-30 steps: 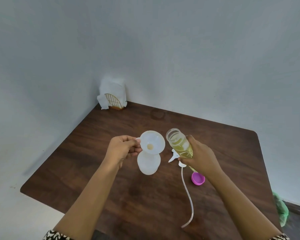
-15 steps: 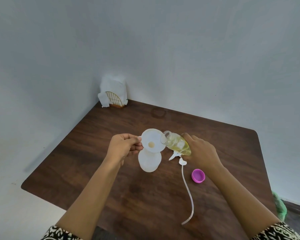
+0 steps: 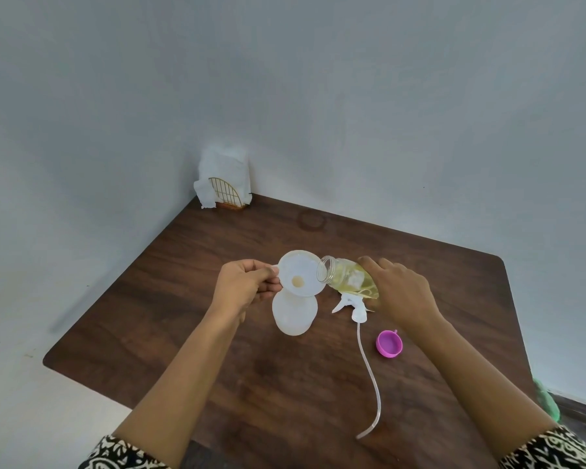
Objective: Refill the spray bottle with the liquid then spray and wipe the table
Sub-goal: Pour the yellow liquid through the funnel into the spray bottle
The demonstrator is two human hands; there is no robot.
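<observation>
The dark wooden surface (image 3: pixel 170 299) fills the lower view, with a napkin holder (image 3: pixel 224 184) at its 11 o'clock corner. The left hand (image 3: pixel 244 286) pinches the rim tab of a white funnel (image 3: pixel 298 277), which sits in the neck of the open spray bottle (image 3: pixel 295 314) standing near the centre. The right hand (image 3: pixel 403 292) grips a clear refill bottle (image 3: pixel 339 274) of yellow liquid (image 3: pixel 359 287), tipped with its mouth over the funnel's 3 o'clock edge. The sprayer head (image 3: pixel 359 311) with its long tube lies at the spray bottle's 3 o'clock; a pink cap (image 3: pixel 389 344) rests at 4 o'clock.
</observation>
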